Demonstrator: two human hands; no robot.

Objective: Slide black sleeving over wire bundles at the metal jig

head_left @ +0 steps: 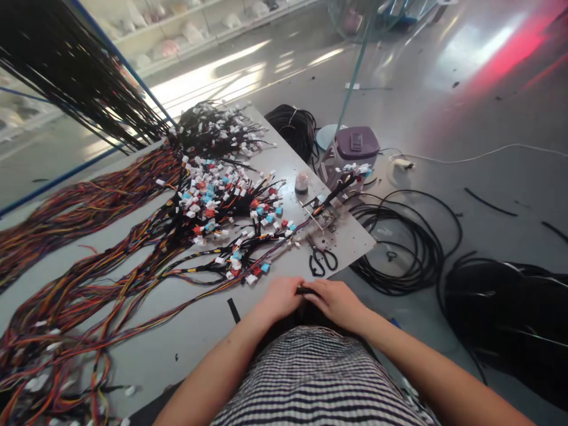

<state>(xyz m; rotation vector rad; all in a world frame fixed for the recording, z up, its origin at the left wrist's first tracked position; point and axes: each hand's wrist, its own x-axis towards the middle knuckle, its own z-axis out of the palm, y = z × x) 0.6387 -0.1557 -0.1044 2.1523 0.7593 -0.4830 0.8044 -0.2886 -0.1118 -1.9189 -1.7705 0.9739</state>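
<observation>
Far left, black wires (pixel 75 71) hung in a long fringe above the bundles of colored wire (pixel 75 219) that you had fanned across the tabletop (pixel 146 349). Their ends met in a heap of white, blue and red connectors (pixel 217 201). A black strip (pixel 234 310) lay near the tabletop's near edge, just left of your hands. Your left hand (pixel 279 297) and right hand (pixel 337 305) met at that edge, each in a narrow grip on the short black piece (pixel 306 290), which was mostly hidden between your fingers. Scissors (pixel 323 262) lay just beyond your right hand, and a metal jig (pixel 326 216) sat farther off, right of a small jar (pixel 301 183). Past the far corner stood a purple-lidded tub (pixel 357 142). On the floor to the right lay a black cable coil (pixel 406 242), then a larger black bundle (pixel 501 313).
</observation>
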